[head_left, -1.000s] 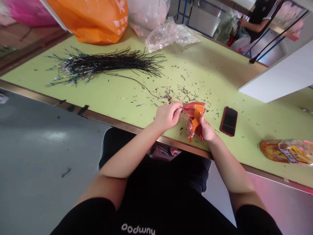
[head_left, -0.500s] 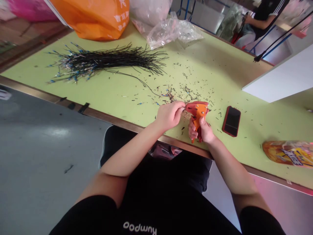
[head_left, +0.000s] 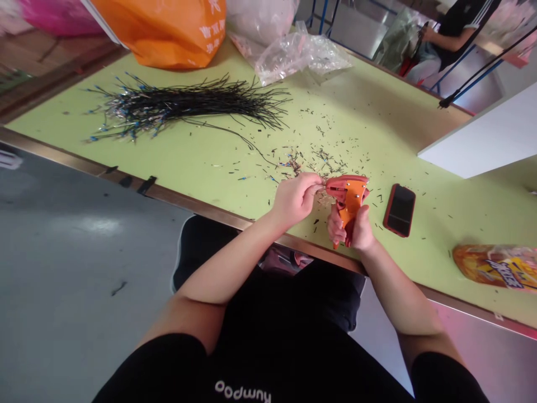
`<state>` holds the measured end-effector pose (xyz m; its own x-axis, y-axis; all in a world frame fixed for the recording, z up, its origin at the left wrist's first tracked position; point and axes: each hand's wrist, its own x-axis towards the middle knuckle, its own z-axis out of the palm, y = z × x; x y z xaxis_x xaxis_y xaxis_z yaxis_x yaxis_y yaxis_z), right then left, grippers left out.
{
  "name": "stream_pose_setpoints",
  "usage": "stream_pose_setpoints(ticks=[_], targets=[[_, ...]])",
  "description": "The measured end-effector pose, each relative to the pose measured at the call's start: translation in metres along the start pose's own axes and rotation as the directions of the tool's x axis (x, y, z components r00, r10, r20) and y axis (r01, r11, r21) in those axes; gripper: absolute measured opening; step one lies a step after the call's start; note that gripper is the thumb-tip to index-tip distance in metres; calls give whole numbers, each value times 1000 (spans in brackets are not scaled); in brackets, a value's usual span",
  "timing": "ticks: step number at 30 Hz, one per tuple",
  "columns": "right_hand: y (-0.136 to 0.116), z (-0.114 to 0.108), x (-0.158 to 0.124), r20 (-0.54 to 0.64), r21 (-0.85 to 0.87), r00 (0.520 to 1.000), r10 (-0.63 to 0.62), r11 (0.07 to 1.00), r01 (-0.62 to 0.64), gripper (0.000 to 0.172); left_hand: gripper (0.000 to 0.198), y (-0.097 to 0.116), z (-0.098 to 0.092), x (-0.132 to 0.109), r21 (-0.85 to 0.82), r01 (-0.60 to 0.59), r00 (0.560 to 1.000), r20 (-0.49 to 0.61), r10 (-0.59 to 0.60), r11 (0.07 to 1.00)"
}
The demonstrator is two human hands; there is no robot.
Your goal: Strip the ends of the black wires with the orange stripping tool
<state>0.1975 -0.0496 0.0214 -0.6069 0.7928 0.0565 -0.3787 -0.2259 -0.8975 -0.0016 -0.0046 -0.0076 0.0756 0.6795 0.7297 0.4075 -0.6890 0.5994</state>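
Head view: I see the orange tool [head_left: 350,196] upright at the near edge of the desk [head_left: 201,159], my right hand [head_left: 356,230] wrapped round its handles. My left hand [head_left: 296,198] pinches narrow at its head. Far off, a clear bag [head_left: 300,53] holds glinting bits

One orange hand tool [head_left: 350,196], one phone [head_left: 400,209], one heap of black wires [head_left: 184,103], one orange bag [head_left: 168,28], one snack packet [head_left: 495,266].

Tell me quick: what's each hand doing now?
Left hand: closed, pinching something tiny at the nose of the orange tool.
Right hand: closed around the orange tool handles.
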Motion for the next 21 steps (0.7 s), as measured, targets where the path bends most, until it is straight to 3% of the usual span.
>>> stream_pose_setpoints(ticks=[3,5,6,8,11,15,18,21], targets=[[-26,-13,-9,-130,56,954,-269,959,278,63,28,-16,-7,5,-100,150,967,-194,-167,984],[-43,-25,-15,-219,67,923,-317,939,338,67,28,-25,-12,9,-128,206,924,-301,-236,970],[-49,-30,-17,-247,60,914,-321,937,345,68,29,-27,-13,10,-126,198,923,-310,-228,972],[-50,-34,-17,-303,11,910,-282,954,299,69,30,-26,-11,9,-107,156,947,-268,-179,982],[-32,-26,-8,-317,-49,937,-148,989,139,72,33,-16,-6,5,-68,118,976,-175,-129,991],[-4,-14,4,-123,-64,990,67,995,-75,82,34,-3,-6,1,12,66,996,-59,-65,998],[4,-15,5,1,-41,985,175,984,-175,84,32,0,-8,3,81,6,1000,30,-8,997],[6,-18,3,42,-17,980,195,981,-194,86,32,0,-7,5,121,-47,998,55,41,992]])
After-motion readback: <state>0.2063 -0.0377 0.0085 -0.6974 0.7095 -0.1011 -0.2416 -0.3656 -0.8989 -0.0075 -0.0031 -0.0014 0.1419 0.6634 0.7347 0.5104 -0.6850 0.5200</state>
